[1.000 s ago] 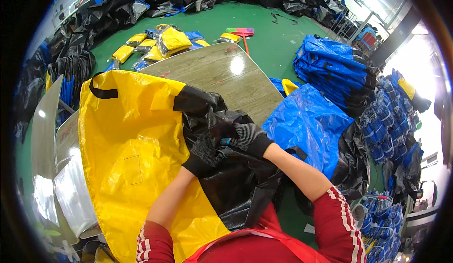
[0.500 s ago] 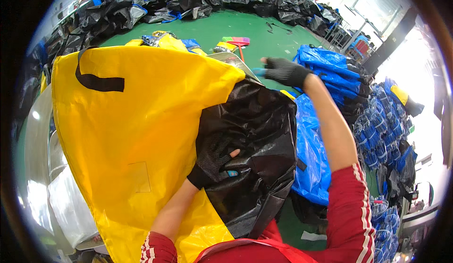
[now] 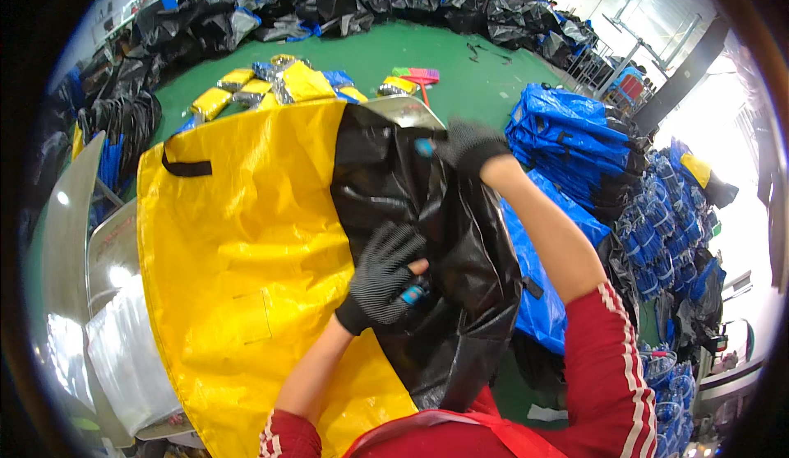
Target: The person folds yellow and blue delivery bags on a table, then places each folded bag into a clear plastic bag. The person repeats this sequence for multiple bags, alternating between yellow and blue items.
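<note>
L hand (image 3: 382,281) lies flat over the seam of the yellow-and-black sheet (image 3: 246,252), mostly on black, fingers nearly straight, apparently gripping nothing. R hand (image 3: 475,147) is blurred, fwd & R of L hand, by the black part's far edge; can't tell how open it is or if it has hold of anything. Sheet spreads under L hand, yellow to its L.

For a neat spread, I'd keep L palm pressed down as anchor & work creases between the 2 hands outward w/ R, w/o dragging the seam.

Table (image 3: 408,111) edge peeks out fwd-L of R hand. Blue stack (image 3: 559,125) sits close on its R, so tight there; more room fwd, over green floor (image 3: 464,67).
</note>
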{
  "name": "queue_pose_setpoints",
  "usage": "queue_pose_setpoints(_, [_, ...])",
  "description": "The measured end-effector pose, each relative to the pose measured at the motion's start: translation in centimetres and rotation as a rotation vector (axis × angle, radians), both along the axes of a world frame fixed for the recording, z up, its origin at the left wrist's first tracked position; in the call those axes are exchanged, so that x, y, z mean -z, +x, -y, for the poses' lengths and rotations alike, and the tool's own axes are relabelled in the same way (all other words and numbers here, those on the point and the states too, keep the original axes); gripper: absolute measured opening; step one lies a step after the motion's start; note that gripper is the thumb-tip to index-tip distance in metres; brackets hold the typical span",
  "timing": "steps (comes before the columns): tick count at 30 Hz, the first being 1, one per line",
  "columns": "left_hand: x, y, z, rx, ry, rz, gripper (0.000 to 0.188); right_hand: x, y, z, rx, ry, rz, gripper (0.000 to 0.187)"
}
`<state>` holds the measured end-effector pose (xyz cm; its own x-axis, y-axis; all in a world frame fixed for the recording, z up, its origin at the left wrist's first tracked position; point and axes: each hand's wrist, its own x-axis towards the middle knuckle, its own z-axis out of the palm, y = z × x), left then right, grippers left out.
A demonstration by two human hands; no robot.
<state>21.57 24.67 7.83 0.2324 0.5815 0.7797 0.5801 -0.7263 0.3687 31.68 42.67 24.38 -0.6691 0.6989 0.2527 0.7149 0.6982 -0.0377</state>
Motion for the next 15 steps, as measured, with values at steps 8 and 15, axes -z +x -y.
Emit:
queue_pose_setpoints(8, [-13.3,-12.0,-7.8,-0.615,0.185,-0.453,0.028,3.9,7.3,2.2,-0.333,0.376,-0.210,0.013])
queue_pose_setpoints(15, [-12.2,-12.5,-6.8,-0.986,0.252,-0.390,0.019,2.6,11.1,0.2,-0.259,0.320,-0.331,0.025])
